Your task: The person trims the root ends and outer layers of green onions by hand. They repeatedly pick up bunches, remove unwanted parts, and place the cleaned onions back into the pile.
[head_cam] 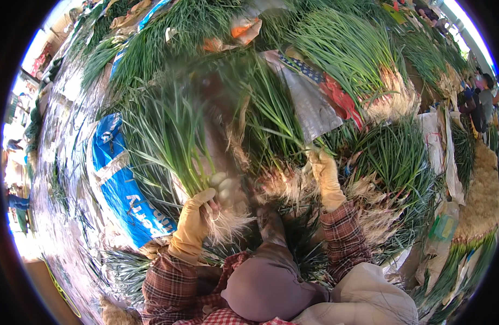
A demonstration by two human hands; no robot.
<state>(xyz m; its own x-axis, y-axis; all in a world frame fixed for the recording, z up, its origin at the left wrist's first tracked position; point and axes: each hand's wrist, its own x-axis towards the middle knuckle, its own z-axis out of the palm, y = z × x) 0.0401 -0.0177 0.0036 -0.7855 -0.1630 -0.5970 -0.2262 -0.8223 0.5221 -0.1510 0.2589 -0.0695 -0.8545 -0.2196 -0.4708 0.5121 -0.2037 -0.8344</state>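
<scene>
My left hand [192, 221], in a yellow rubber glove, is closed around a small bunch of green allium stalks [190, 170], possibly green garlic or scallions. The bunch stands nearly upright, its pale roots [231, 223] hanging to the right of my fingers. My right hand [326, 176], gloved alike, grips a single green stalk [288, 137] above a pile of similar plants. The pile's tangled whitish roots [292, 185] lie just left of that hand. A blurred patch over the middle hides some detail beside the left bunch.
A blue and white plastic sack [125, 187] lies left of my left hand. A grey printed sack [308, 105] lies beyond my right hand. A large heap of stalks [343, 48] sits farther back. At right are a plastic bottle [444, 221] and, farther off, people [479, 99].
</scene>
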